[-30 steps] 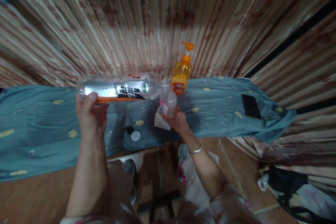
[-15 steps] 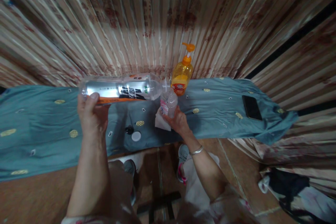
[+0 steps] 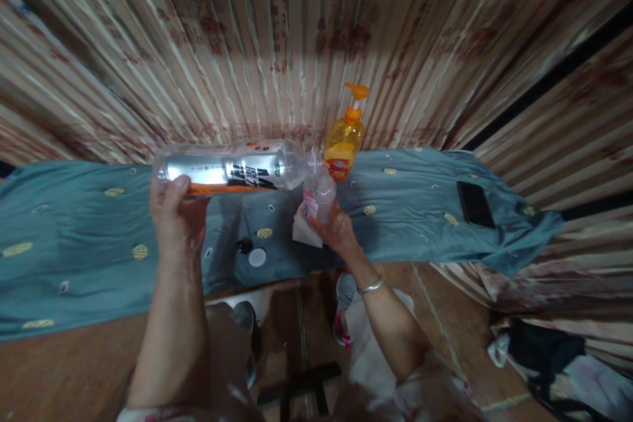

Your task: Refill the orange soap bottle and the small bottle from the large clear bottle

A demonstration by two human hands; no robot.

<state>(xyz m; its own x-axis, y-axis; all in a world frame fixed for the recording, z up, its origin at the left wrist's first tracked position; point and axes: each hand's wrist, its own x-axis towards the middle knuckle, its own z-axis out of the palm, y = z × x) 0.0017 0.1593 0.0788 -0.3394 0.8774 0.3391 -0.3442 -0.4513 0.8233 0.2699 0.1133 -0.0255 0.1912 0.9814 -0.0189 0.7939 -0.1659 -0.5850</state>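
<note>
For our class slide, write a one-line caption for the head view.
Left hand tips a large clear bottle sideways over a small bottle held by the right hand.

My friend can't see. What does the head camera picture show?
A left hand holds a big clear bottle sideways, its mouth at a small bottle held upright by the right hand. Behind stands an orange pump bottle; a phone lies on the blue cloth.
</note>
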